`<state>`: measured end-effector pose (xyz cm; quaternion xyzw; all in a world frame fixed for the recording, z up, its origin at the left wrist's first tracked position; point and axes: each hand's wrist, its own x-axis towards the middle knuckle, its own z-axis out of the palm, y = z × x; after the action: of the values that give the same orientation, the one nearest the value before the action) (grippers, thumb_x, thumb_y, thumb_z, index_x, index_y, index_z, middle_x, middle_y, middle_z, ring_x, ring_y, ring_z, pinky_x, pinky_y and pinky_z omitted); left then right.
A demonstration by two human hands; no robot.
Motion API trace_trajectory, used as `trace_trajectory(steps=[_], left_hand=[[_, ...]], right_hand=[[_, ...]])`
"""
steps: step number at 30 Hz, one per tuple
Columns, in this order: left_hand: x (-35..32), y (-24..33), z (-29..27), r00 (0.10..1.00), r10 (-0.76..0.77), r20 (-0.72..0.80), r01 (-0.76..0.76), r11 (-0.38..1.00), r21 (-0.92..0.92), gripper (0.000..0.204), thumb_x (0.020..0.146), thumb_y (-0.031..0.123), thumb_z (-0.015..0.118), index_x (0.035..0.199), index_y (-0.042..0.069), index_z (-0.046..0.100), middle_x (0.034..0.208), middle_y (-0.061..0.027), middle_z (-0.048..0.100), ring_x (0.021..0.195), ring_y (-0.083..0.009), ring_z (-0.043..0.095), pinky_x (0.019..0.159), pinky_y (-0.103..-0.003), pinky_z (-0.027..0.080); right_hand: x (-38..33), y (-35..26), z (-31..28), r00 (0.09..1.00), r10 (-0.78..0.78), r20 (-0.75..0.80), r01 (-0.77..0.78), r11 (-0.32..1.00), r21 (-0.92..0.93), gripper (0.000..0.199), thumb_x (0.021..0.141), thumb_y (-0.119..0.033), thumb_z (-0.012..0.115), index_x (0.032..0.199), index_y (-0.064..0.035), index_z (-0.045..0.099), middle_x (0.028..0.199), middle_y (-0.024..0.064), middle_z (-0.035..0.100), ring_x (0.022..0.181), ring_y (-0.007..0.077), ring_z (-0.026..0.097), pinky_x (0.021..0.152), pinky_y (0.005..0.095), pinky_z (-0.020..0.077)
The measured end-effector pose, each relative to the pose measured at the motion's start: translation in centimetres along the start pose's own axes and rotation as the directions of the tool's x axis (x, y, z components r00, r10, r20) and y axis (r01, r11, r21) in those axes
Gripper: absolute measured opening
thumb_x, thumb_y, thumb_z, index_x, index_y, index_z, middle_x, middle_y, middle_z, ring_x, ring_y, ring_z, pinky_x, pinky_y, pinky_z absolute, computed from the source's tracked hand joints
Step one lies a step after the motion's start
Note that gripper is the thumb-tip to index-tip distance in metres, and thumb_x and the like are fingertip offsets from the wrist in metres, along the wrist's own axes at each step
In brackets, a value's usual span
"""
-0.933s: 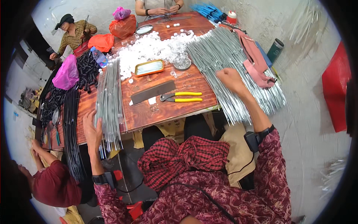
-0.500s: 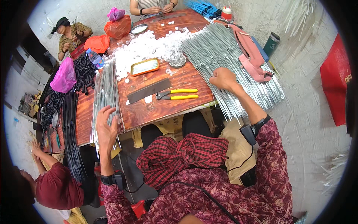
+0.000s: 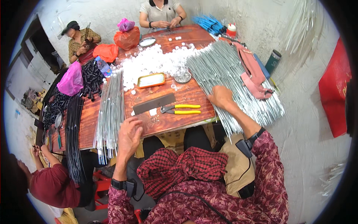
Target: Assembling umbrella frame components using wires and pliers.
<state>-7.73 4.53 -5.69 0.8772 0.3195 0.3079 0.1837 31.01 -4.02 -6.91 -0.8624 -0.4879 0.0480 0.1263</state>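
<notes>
My right hand [image 3: 222, 98] rests at the left edge of a big pile of thin silvery rods [image 3: 209, 63], fingers curled together and pointing down; what they pinch, if anything, is hidden. My left hand [image 3: 129, 137] hovers at the table's front edge, loosely bent with fingers and thumb apart, holding nothing. Left of it lies a second bundle of silvery rods [image 3: 111, 108]. Between my hands are yellow-handled pliers [image 3: 184, 109] and a dark flat bar [image 3: 154, 103]. Beyond them stand an orange-rimmed tray [image 3: 151, 80] and a round metal dish [image 3: 182, 77], near a heap of small white pieces [image 3: 153, 59].
Black rods [image 3: 74, 130] hang over the table's left edge near a heap of black parts [image 3: 91, 76]. A pink pouch [image 3: 253, 78] lies on the rod pile, beside a green tumbler [image 3: 273, 61]. Several people work around the wooden table [image 3: 194, 91].
My left hand has moved right, from over the left rod bundle to the table's front edge. My right hand stays at the pile's left edge. The view has shifted slightly.
</notes>
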Motion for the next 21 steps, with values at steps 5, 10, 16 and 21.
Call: trace_trajectory(steps=[5,10,16,21], left_hand=[[-0.2,0.9,0.0,1.000,0.004,-0.008,-0.004,1.000,-0.022,0.023,0.080,0.005,0.064,0.103,0.003,0.065,0.112,-0.0162,0.060,0.107,-0.0345,0.056,0.094,-0.041,0.043],[-0.6,0.3,-0.4,1.000,-0.017,-0.020,0.017,1.000,-0.011,0.022,0.081,0.005,0.064,0.103,0.003,0.066,0.112,-0.0161,0.060,0.108,-0.0347,0.056,0.093,-0.041,0.044],[-0.8,0.0,-0.2,0.999,-0.044,-0.020,0.044,0.999,-0.019,0.021,0.081,0.006,0.064,0.102,0.003,0.066,0.112,-0.0160,0.061,0.107,-0.0346,0.056,0.093,-0.041,0.044],[-0.6,0.0,-0.1,1.000,-0.016,-0.013,0.016,1.000,-0.019,0.021,0.082,0.004,0.064,0.103,0.001,0.066,0.111,-0.0168,0.061,0.106,-0.0337,0.058,0.091,-0.039,0.046]], right_hand=[[1.6,0.3,-0.1,0.997,0.031,0.069,-0.034,0.998,0.048,0.034,0.069,-0.033,0.066,0.078,0.0000,0.070,0.080,0.0208,0.069,0.073,0.0328,0.069,0.068,0.0419,0.0536],[3.3,2.4,-1.6,0.960,-0.030,0.278,-0.125,0.842,0.524,0.023,0.075,-0.024,0.059,0.070,-0.0021,0.062,0.072,0.0145,0.067,0.047,0.0146,0.056,0.045,0.0297,0.0464],[2.9,1.6,-4.9,0.819,-0.077,0.568,-0.554,0.153,0.819,0.014,0.090,-0.014,0.053,0.085,-0.0017,0.057,0.062,-0.0060,0.048,0.047,0.0013,0.045,0.040,0.0190,0.0358],[3.4,3.3,-9.0,0.775,-0.381,0.504,-0.631,-0.418,0.654,0.026,0.100,-0.016,0.045,0.120,0.0011,0.045,0.065,-0.0104,0.042,0.048,-0.0037,0.041,0.042,0.0138,0.0329]])
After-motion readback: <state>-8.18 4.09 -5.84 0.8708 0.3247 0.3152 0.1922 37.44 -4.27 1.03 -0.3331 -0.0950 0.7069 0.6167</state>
